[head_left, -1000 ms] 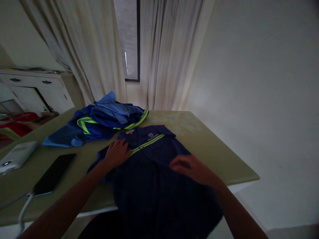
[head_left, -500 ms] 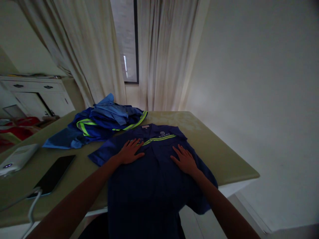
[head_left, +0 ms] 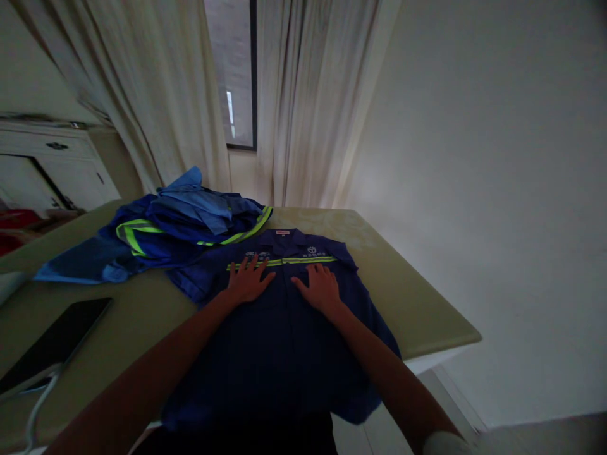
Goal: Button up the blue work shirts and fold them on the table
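A dark blue work shirt (head_left: pixel 284 335) with a yellow-green reflective chest stripe lies front side up on the table, its collar pointing away from me. Its lower part hangs over the near table edge. My left hand (head_left: pixel 246 281) rests flat on the left chest, fingers spread just at the stripe. On the other side of the button placket, my right hand (head_left: pixel 321 287) lies flat with its fingers stretched out below the printed logo. Neither hand grips the cloth.
A heap of blue work clothes (head_left: pixel 184 221) with reflective bands sits at the back left. Nearer me is a black phone (head_left: pixel 57 341) with a white cable (head_left: pixel 40 404). The table (head_left: pixel 408 297) ends at a corner on the right, beside a wall.
My right hand has slid left toward the placket. The stripe lies straighter, and the shirt's lower part has shifted. The view has turned slightly right.
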